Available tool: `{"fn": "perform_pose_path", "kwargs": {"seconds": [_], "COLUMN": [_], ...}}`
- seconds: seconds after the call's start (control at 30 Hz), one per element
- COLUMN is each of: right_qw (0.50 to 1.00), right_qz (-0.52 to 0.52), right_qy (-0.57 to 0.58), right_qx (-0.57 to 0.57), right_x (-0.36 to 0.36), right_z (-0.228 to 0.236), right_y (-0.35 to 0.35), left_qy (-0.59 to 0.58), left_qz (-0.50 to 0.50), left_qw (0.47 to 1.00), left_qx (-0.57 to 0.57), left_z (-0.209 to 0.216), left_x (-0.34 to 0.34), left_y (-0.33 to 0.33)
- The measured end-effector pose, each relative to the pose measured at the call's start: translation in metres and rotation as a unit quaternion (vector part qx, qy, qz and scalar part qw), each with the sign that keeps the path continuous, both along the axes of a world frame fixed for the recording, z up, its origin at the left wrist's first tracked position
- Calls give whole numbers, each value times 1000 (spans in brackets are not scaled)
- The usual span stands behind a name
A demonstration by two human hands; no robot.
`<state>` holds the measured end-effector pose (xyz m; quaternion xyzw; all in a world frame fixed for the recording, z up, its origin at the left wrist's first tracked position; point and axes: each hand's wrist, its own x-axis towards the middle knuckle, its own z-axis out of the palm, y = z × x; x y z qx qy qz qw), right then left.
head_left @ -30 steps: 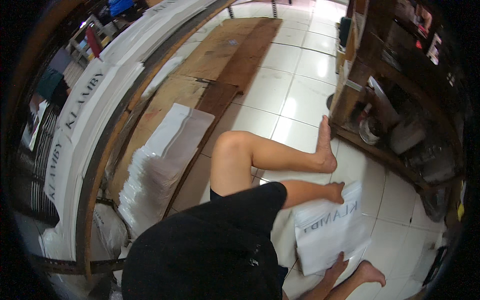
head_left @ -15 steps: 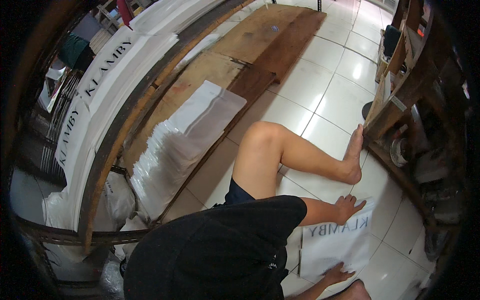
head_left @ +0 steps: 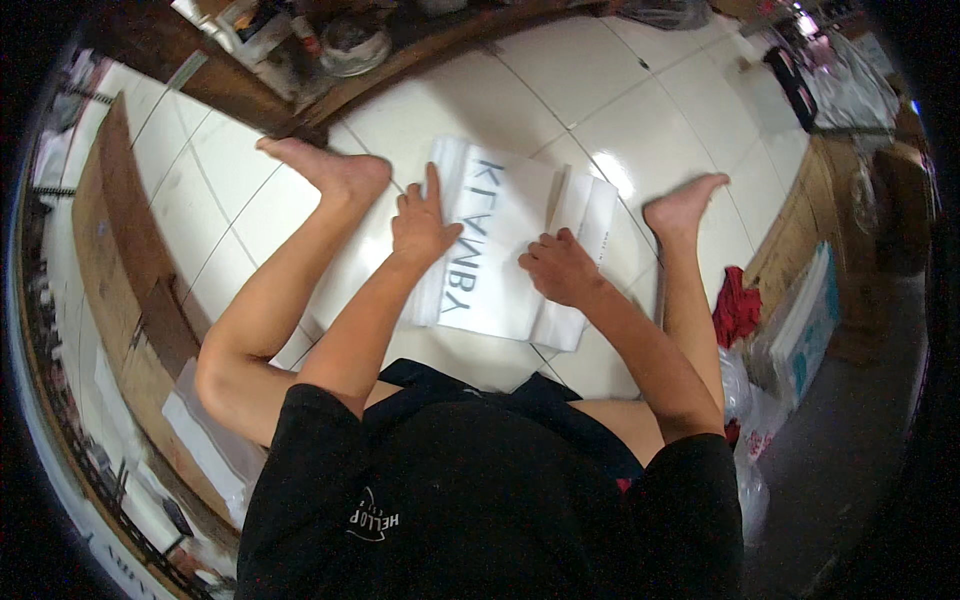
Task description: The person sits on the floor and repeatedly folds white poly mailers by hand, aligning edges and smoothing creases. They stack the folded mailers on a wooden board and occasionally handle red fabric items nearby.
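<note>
Head view: I'm looking down at white packaging [head_left: 508,232] that is lying flat on the tiled floor [head_left: 600,110] between my bare feet, the left foot [head_left: 345,174] sitting at 10 o'clock from it and the right foot [head_left: 685,207] between 2 and 3 o'clock. My left hand [head_left: 422,232] is resting on its 9 o'clock side, fingers spread wide, touching from above rather than wrapping round anything. My right hand [head_left: 562,270] is curling over its 4 o'clock side, just below a fold [head_left: 562,192] that is running toward 1 o'clock; that grip is looking narrow, but I cannot tell whether the fingertips are pinching the film or only lying on it.

Judging by the sheen and creases, I'm expecting the packaging to be handling light, limp and rather slippery, more prone to sliding or wrinkling than breaking. I cannot tell whether I'm touching one layer or several; loose layers would probably be slipping over one another. A flat palm is seeming the better hold along the 9 o'clock edge, while a thumb-and-finger pinch is seeming right for the fold. Holding by one corner would likely be letting it droop.

Well apart, between 3 and 4 o'clock, a red cloth [head_left: 738,308] is lying near a clear-wrapped stack [head_left: 803,325].
</note>
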<state>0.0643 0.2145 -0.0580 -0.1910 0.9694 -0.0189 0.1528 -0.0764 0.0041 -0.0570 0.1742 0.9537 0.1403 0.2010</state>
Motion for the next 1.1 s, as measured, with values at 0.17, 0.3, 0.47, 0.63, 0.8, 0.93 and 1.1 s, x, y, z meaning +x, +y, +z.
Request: {"fn": "perform_pose_path", "kwargs": {"seconds": [0.17,0.3,0.47,0.63,0.8,0.93,1.1], "right_qw": [983,941,880,833,726,726,736], "right_qz": [-135,-332,-445,-494,-642,-654,-656], "right_qy": [-51,-65,98,241,214,133,110], "right_qx": [116,30,-134,-63,-122,-167,-127], "right_x": [76,113,118,115,130,134,122], "right_z": [33,47,46,-5,-24,-22,-23], "right_y": [65,98,85,52,63,86,91], "left_qy": [-20,-4,-6,17,7,17,40], "left_qz": [-9,-20,-35,-52,-47,-55,-73], "left_qw": [1000,1000,999,998,999,998,995], "left_qx": [21,7,23,15,10,26,52], "left_z": [-2,-3,-3,-8,-6,-9,-15], "left_x": [13,14,7,3,1,-2,-5], "left_y": [-6,-7,-4,-6,-9,-10,-17]}}
